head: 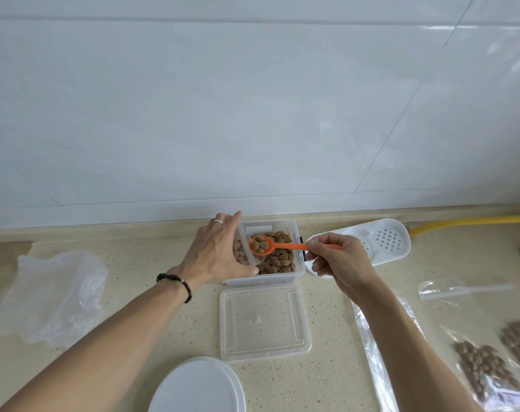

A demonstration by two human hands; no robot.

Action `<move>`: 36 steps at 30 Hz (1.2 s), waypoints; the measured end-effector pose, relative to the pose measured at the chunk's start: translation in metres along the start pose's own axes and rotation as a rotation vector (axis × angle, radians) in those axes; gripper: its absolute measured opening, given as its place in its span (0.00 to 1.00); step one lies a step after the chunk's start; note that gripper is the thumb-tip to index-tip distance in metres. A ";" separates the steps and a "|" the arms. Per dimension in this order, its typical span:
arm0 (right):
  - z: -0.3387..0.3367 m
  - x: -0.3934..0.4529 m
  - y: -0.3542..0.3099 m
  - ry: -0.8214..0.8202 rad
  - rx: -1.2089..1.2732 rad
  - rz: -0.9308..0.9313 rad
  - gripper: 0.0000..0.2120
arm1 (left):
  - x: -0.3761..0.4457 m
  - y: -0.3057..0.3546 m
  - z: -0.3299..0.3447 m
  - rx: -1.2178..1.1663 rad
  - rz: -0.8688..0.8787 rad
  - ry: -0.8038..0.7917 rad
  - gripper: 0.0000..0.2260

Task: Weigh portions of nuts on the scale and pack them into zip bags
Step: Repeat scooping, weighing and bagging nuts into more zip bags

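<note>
A clear plastic container (264, 252) of nuts (278, 258) is being steadied at the back of the tabletop (169, 316), against the foot of the tiled wall, by the left hand (220, 251), whose fingers are being spread over the container's left wall with the thumb hooked on its near rim; the hand is gripping the container. An orange spoon (263, 245) is being held level over the container's open top, its bowl heaped with nuts and its handle running out to the right, where it is being pinched by the right hand (339, 263) just beyond the container's right wall. The spoon's long axis is thus lying left to right across the container, with the loaded bowl at the end farthest from the holding hand. The container's lid (264, 322) is lying flat just in front of it. Filled zip bags (487, 370) are lying well to the right and nearer the viewer. A white round lid or dish (199, 385) is showing in front of the clear lid; whether it belongs to the scale cannot be told. The next carry is judged to be calling for a level spoon, lest nuts roll off.
</note>
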State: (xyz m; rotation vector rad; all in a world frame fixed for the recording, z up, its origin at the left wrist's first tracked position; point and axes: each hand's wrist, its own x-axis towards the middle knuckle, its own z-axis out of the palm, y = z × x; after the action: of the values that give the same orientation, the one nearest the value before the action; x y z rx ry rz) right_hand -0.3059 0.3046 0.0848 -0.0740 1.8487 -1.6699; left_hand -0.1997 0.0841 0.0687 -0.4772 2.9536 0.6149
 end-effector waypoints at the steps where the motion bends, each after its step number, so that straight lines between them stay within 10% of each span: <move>1: 0.001 0.001 -0.001 -0.009 -0.008 -0.003 0.05 | 0.001 0.000 0.000 -0.005 0.012 0.000 0.53; 22: 0.045 0.001 -0.055 -0.170 -0.720 -0.422 0.05 | -0.001 -0.012 0.006 -0.320 -0.090 0.197 0.55; 36: 0.042 -0.010 -0.046 0.060 -0.313 -0.258 0.05 | -0.010 -0.027 0.003 -0.264 -0.055 0.256 0.49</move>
State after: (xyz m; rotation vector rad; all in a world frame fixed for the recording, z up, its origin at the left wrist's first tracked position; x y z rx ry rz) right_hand -0.2950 0.2634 0.1309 -0.4132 2.2098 -1.5446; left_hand -0.1811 0.0651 0.0575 -0.7066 3.0937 1.0148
